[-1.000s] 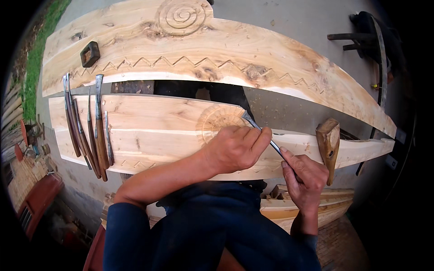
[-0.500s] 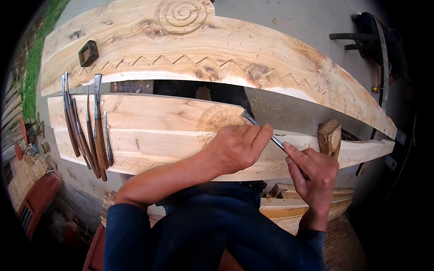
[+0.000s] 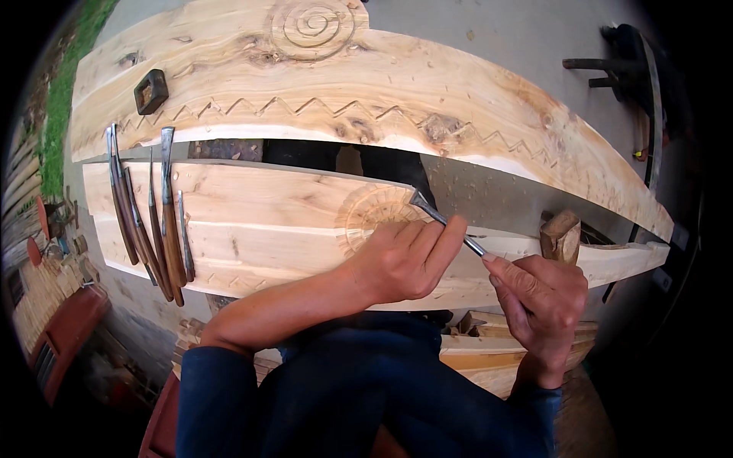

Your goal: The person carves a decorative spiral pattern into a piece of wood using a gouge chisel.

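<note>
**Head view: sunburst rosette partly cut into the lower plank**

Head camera looks down on two pale wooden planks lying across the frame. I see the carving gouge [image 3: 447, 224] held by both hands at centre right, its steel tip resting at the upper right edge of a round sunburst rosette [image 3: 378, 221] on the lower plank [image 3: 252, 221].

My left hand [image 3: 405, 263] is curled over the shaft, fingers [image 3: 443, 244] wrapped down across the steel, thumb hidden. My right hand [image 3: 538, 294] is closed around the rear of the tool; the handle itself is buried in the palm, so I cannot tell its shape.

By my reading, the rosette is well under way: radiating cuts fan out around its upper and left arc. Its lower right part is covered by the left hand, so I cannot say whether that part is done. A faint zigzag shows near the plank's lower left edge, shallower than the one above.

The upper plank [image 3: 427, 84] looks further along, with a carved spiral [image 3: 311, 24] at top centre and a clean zigzag line running along its lower edge.

At the left of the frame a row of spare chisels [image 3: 153, 214] lies across the lower plank, with a small dark block [image 3: 151, 90] on the upper plank above them. A wooden mallet [image 3: 561, 235] stands just right of the hands.
</note>
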The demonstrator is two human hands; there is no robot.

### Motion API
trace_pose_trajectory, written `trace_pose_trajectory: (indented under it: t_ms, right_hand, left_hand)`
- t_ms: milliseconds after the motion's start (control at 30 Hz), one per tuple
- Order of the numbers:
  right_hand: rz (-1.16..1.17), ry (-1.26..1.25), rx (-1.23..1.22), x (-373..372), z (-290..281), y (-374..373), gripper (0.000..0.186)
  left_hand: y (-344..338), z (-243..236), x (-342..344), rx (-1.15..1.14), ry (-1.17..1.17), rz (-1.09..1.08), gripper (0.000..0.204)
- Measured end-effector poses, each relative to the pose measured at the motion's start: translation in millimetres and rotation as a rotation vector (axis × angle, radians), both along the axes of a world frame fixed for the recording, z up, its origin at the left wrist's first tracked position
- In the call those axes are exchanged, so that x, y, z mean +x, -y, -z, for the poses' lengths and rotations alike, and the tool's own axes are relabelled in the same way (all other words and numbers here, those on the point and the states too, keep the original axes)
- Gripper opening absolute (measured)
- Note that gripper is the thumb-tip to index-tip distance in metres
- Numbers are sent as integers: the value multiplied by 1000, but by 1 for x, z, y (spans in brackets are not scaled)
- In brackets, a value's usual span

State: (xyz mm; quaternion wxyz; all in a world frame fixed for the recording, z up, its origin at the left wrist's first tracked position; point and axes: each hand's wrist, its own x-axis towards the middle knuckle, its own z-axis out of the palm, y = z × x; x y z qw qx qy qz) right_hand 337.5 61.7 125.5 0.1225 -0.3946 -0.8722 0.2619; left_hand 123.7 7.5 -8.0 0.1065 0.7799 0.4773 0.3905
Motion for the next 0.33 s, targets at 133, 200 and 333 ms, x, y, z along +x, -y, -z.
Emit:
trace_pose_trajectory:
  t_ms: [133,200,333]
  right_hand:
    - [206,-370,1,6,3,38,47]
    - [257,-504,59,13,13,52,51]
    - [407,-472,199,16,13,59,69]
  left_hand:
    - [0,-10,0,172,103,21,35]
    - [5,-19,5,188,110,79,36]
    - [10,-25,15,102,212,153,39]
